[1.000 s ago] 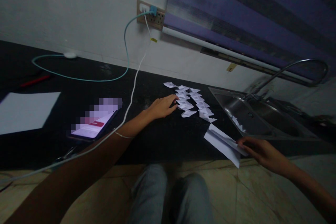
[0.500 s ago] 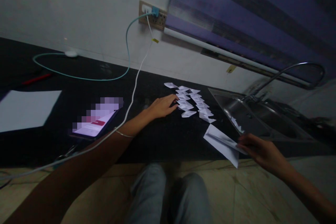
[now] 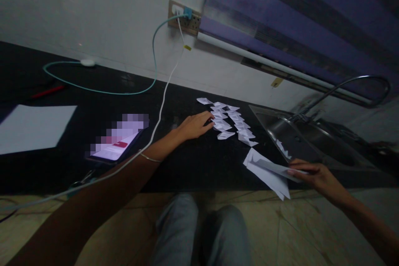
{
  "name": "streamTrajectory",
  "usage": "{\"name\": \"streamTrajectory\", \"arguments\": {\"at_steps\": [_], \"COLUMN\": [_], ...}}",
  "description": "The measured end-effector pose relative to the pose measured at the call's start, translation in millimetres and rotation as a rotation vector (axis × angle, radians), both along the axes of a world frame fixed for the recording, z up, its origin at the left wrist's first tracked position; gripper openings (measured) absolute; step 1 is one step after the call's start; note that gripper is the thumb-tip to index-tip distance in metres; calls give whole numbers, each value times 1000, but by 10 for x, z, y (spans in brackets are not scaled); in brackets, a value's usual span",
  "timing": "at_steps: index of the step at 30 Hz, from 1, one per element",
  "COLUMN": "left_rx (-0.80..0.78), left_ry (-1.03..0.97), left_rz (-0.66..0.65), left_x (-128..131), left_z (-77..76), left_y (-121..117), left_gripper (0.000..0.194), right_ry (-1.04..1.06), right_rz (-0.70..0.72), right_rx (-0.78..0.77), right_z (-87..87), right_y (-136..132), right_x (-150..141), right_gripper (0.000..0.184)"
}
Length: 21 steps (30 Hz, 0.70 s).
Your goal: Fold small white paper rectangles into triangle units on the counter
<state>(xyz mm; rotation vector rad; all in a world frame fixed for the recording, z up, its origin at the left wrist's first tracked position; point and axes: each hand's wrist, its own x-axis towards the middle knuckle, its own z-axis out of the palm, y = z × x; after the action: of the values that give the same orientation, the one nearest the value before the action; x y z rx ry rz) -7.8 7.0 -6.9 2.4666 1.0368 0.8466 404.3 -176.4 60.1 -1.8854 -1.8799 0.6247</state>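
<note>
Several small folded white paper pieces (image 3: 222, 124) lie in two slanting rows on the black counter. My left hand (image 3: 195, 126) rests at the left row, thumb apart from the fingers, its fingertips touching or just beside the pieces. Further right, my right hand (image 3: 311, 173) pinches the end of a white paper strip (image 3: 274, 167) between thumb and fingers. That strip is raised at my hand's end, above more white paper (image 3: 264, 178) lying at the counter's front edge.
A lit phone (image 3: 116, 141) and a white sheet (image 3: 34, 126) lie to the left. A white cable (image 3: 162, 102) runs across my left forearm from the wall outlet (image 3: 190, 23). On the right is a steel sink (image 3: 280, 124) with a curved tap (image 3: 352, 78).
My right hand has moved slightly right with the paper strip, which now stands more apart from the paper below. My left hand stays at the folded pieces. The view has shifted a little.
</note>
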Motion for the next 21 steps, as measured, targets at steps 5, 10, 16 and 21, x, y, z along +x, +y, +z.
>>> {"name": "streamTrajectory", "arguments": {"at_steps": [5, 10, 16, 21], "left_rx": [-44, -424, -808, -909], "left_ry": [-190, -545, -697, -723], "left_rz": [-42, -103, -302, -208], "left_x": [61, 76, 9, -57], "left_z": [-15, 39, 108, 114], "left_y": [55, 140, 154, 167], "left_gripper": [40, 51, 81, 90], "right_ry": [39, 145, 241, 229], "right_rz": [-135, 89, 457, 459], "right_rx": [268, 292, 325, 499], "right_z": [337, 728, 588, 292], "right_y": [28, 216, 1065, 1837], "right_x": [52, -612, -1858, -2444], "right_gripper": [25, 20, 39, 48]}}
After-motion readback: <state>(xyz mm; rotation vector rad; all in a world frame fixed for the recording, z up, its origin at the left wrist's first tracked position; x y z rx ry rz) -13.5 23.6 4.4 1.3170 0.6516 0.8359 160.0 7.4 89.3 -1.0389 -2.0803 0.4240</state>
